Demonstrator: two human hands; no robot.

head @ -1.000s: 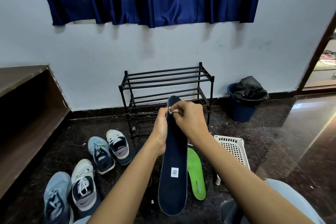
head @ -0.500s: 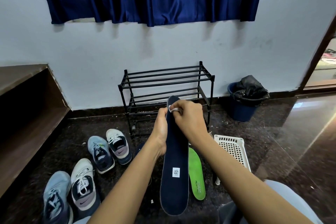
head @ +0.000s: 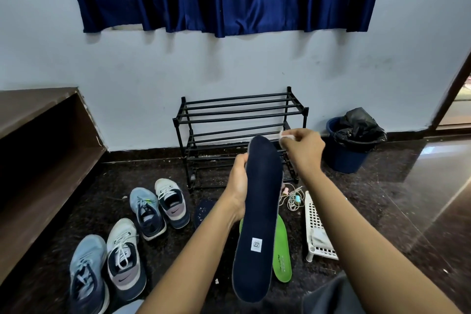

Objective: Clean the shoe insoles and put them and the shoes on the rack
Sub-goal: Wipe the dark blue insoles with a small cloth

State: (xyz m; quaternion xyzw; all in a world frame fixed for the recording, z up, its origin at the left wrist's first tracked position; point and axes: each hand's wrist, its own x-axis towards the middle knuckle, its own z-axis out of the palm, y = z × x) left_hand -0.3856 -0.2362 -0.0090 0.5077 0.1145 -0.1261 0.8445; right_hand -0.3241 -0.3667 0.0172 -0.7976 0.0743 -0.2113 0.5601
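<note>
My left hand grips a long navy insole by its left edge and holds it upright in front of me. My right hand pinches a small white wipe just off the insole's top right edge, apart from it. A green insole lies on the floor behind the navy one, and another dark insole lies partly hidden by my left arm. The black metal rack stands bare against the wall.
Two pairs of sneakers sit on the dark floor at left: a near pair and a far pair. A white plastic basket lies on its side at right, tangled cords beside it. A blue bin stands right of the rack. A wooden bench runs along the left.
My right hand has lifted the white wipe off the top of the navy insole and moved it up and to the right. The left hand still holds the insole.
</note>
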